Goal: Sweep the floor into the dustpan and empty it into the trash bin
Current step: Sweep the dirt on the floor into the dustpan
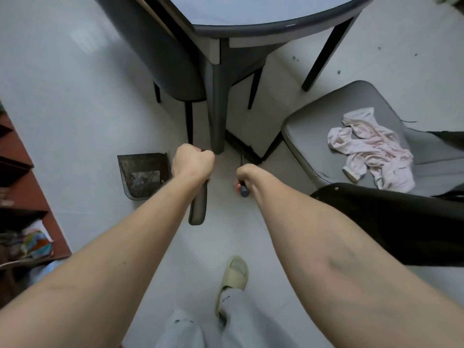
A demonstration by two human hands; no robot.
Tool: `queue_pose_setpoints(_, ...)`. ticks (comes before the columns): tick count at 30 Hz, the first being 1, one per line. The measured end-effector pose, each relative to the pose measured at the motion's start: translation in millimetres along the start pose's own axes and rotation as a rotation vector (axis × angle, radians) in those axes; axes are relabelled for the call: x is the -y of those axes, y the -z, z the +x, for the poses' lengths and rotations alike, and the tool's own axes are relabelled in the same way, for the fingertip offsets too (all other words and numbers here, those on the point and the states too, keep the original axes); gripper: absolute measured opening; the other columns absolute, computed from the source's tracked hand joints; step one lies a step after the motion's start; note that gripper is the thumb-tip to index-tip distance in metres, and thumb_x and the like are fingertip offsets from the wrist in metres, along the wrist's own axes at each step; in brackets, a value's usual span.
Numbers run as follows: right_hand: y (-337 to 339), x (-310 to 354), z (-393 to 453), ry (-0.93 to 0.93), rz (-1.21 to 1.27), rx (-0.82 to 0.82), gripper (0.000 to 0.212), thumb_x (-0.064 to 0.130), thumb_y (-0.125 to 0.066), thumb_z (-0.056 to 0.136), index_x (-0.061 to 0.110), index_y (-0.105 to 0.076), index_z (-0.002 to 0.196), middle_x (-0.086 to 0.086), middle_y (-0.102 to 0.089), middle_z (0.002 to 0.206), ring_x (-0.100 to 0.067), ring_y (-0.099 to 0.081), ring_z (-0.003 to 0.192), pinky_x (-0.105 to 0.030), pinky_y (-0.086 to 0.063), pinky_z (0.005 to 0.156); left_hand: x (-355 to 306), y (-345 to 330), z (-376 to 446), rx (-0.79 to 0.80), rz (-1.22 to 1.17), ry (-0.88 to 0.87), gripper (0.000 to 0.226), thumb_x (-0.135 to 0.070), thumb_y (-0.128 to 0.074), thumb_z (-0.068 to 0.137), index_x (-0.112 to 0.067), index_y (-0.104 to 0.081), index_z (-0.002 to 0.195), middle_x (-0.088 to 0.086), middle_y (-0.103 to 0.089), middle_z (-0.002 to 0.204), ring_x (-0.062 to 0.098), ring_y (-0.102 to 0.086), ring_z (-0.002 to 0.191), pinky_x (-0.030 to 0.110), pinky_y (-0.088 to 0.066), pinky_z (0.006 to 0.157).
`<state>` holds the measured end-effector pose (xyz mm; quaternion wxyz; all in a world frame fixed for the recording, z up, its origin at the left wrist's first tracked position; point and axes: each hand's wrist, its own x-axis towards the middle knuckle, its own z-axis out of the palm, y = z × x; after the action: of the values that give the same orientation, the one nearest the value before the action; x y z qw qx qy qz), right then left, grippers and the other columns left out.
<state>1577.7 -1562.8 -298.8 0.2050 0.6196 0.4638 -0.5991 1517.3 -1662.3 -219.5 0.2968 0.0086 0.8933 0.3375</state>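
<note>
A dark grey dustpan (143, 174) stands on the white tile floor left of the table leg, with dirt and scraps inside it. My left hand (192, 162) grips the thick grey dustpan handle (198, 207), whose end points back toward me. My right hand (247, 175) grips the thin broom handle (244, 190), which has a blue end. The broom's dark head (242, 146) lies on the floor beyond that hand, beside the table leg and partly under the chair seat. No trash bin is in view.
A round grey table (276, 21) with dark legs stands ahead, and a dark chair (170, 66) is tucked in at its left. At the right is a grey chair (326, 116) with a pink cloth (371, 146) on its seat. A brown shelf (30, 197) lines the left edge. My slippered foot (232, 280) is below.
</note>
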Motion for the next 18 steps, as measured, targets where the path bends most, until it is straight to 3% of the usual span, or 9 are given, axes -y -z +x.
queue_pose_setpoints(5,-19.9,-73.1,-40.3,-0.032,-0.025,0.056,0.027,-0.002,-0.026,0.094,0.011,-0.031,0.070,-0.004,-0.032,0.065,-0.011,-0.029,0.050,-0.012,-0.029,0.032,39.2,19.2,-32.6,0.029,-0.067,-0.022,0.023,-0.008,-0.044,0.082,-0.012,-0.046,0.060,0.010,-0.052,0.056,0.031,-0.058,0.060,0.037,-0.051,0.065)
queue_pose_setpoints(7,-24.9,-113.0,-52.5,0.013,-0.112,0.064,0.030,-0.002,-0.031,0.095,0.011,-0.032,0.067,-0.006,-0.035,0.065,-0.012,-0.038,0.044,-0.014,-0.031,0.028,61.0,26.5,-47.3,0.048,-0.079,-0.027,0.019,-0.008,-0.044,0.083,-0.013,-0.045,0.064,0.009,-0.052,0.057,0.030,-0.057,0.056,0.031,-0.046,0.059)
queue_pose_setpoints(9,-24.8,-148.0,-73.0,-0.031,-0.262,0.039,0.030,-0.001,-0.024,0.095,0.006,-0.036,0.069,-0.008,-0.038,0.060,-0.014,-0.036,0.038,-0.015,-0.026,0.032,81.3,30.8,-61.2,0.056,-0.095,-0.036,0.016,-0.008,-0.045,0.084,-0.014,-0.047,0.069,0.009,-0.052,0.059,0.027,-0.055,0.052,0.029,-0.043,0.057)
queue_pose_setpoints(12,-11.1,-199.7,-97.4,-0.090,-0.334,-0.040,0.028,0.004,-0.020,0.094,-0.003,-0.047,0.095,-0.008,-0.039,0.053,-0.012,-0.030,0.035,-0.014,-0.024,0.038,115.1,31.9,-88.8,0.104,-0.128,-0.055,0.005,-0.009,-0.048,0.087,-0.012,-0.052,0.088,0.011,-0.057,0.075,0.023,-0.055,0.054,0.028,-0.042,0.052)
queue_pose_setpoints(15,4.8,-240.8,-121.4,-0.127,-0.181,-0.056,0.046,0.009,-0.021,0.094,0.008,-0.047,0.133,-0.003,-0.036,0.050,-0.010,-0.026,0.031,-0.012,-0.022,0.037,137.4,26.3,-110.2,0.144,-0.092,-0.080,0.017,-0.010,-0.052,0.088,-0.009,-0.055,0.105,0.014,-0.062,0.092,0.025,-0.061,0.065,0.029,-0.047,0.056)
queue_pose_setpoints(18,7.2,-284.8,-150.5,-0.070,-0.030,-0.140,0.042,0.009,-0.028,0.095,0.009,-0.049,0.131,-0.003,-0.039,0.050,-0.012,-0.029,0.034,-0.015,-0.025,0.038,145.0,18.7,-130.7,0.207,-0.065,-0.115,0.023,-0.009,-0.054,0.087,-0.008,-0.057,0.110,0.015,-0.064,0.098,0.025,-0.062,0.070,0.031,-0.049,0.059)
